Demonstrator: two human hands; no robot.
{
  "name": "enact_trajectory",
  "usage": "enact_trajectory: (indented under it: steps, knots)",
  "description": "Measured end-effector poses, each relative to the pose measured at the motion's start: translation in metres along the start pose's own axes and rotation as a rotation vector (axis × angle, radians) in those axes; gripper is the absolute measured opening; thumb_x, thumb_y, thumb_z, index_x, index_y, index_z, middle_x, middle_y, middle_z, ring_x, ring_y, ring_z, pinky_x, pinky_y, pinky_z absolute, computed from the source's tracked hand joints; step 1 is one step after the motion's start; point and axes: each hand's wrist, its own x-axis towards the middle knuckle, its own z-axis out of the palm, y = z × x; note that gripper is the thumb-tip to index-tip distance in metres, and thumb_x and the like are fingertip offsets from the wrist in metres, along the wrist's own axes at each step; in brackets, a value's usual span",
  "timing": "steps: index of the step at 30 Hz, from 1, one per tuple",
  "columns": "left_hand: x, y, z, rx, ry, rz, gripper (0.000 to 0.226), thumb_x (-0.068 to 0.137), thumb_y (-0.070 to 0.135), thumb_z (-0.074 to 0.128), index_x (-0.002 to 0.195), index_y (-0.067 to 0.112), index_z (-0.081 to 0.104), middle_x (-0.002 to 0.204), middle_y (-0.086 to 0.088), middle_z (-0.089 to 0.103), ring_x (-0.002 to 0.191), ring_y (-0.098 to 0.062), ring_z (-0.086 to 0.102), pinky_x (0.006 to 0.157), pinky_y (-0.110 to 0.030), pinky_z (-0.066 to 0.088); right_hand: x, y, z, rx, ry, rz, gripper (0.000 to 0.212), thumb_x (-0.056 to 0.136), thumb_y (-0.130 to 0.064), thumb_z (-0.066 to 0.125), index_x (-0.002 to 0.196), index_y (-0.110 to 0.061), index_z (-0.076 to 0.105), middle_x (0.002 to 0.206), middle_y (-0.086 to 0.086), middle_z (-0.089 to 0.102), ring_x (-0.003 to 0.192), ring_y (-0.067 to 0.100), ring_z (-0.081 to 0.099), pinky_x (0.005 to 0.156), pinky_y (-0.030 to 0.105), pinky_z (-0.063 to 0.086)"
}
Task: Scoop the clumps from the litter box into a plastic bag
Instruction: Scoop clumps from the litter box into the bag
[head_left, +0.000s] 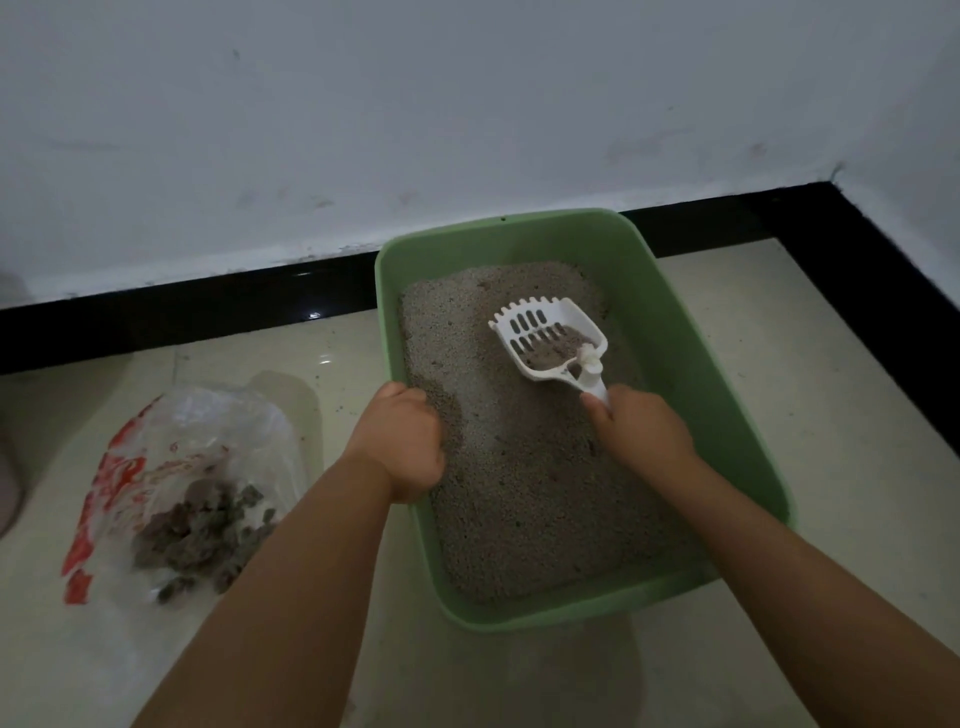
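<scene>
We hold the scoop (550, 340) by its handle in our right hand (641, 428), blade pointing to about 11 o'clock over the litter in the green litter box (675, 312), some litter in it. The plastic bag (171, 467), already holding clumps (202, 540), lies on the floor (805, 364) at about 8 o'clock from the scoop, beyond our left hand (405, 441), which grips the box's left rim. The load must cross leftward over that arm.
</scene>
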Motion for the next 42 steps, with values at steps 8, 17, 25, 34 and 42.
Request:
enact_trajectory:
  steps: [8, 17, 25, 34, 42]
  knots:
    - [0.000, 0.000, -0.001, -0.072, 0.053, 0.005, 0.064, 0.068, 0.029, 0.014, 0.101, 0.015, 0.067, 0.105, -0.001, 0.065, 0.107, -0.017, 0.046, 0.096, -0.024, 0.018, 0.037, -0.035, 0.005, -0.001, -0.102, 0.005, 0.046, 0.101, -0.035, 0.024, 0.112, -0.004, 0.055, 0.114, 0.015, 0.060, 0.104, 0.029, 0.057, 0.072, 0.030, 0.036]
    - [0.000, -0.001, -0.001, -0.051, 0.016, -0.010, 0.032, 0.092, 0.022, 0.036, 0.102, 0.015, 0.066, 0.105, -0.001, 0.064, 0.107, -0.017, 0.045, 0.100, -0.026, 0.023, 0.067, -0.059, 0.005, -0.026, -0.123, 0.056, 0.045, 0.101, -0.031, 0.023, 0.117, -0.004, 0.056, 0.118, 0.015, 0.059, 0.105, 0.028, 0.057, 0.072, 0.031, 0.037]
    - [0.000, -0.002, 0.002, -0.045, 0.019, -0.010, 0.034, 0.092, 0.021, 0.035, 0.105, 0.016, 0.067, 0.105, 0.001, 0.064, 0.107, -0.015, 0.045, 0.102, -0.026, 0.023, 0.051, -0.055, 0.033, 0.099, 0.055, 0.048, 0.046, 0.101, -0.035, 0.024, 0.108, -0.001, 0.055, 0.107, 0.017, 0.062, 0.084, 0.028, 0.053, 0.068, 0.030, 0.035]
    - [0.000, -0.002, 0.001, -0.021, 0.004, -0.015, 0.033, 0.092, 0.023, 0.035, 0.102, 0.017, 0.066, 0.105, 0.001, 0.064, 0.108, -0.016, 0.046, 0.103, -0.027, 0.024, 0.012, -0.031, 0.016, -0.012, 0.108, 0.012, 0.046, 0.100, -0.038, 0.024, 0.113, -0.002, 0.049, 0.104, 0.017, 0.064, 0.092, 0.033, 0.061, 0.068, 0.033, 0.040]
    - [-0.005, 0.002, -0.001, -0.096, 0.059, -0.036, 0.039, 0.091, 0.025, 0.030, 0.102, 0.015, 0.067, 0.105, -0.002, 0.063, 0.107, -0.017, 0.046, 0.103, -0.026, 0.024, -0.039, -0.008, 0.004, -0.038, 0.069, 0.027, 0.045, 0.100, -0.036, 0.025, 0.110, 0.000, 0.049, 0.107, 0.020, 0.063, 0.097, 0.034, 0.060, 0.068, 0.033, 0.036]
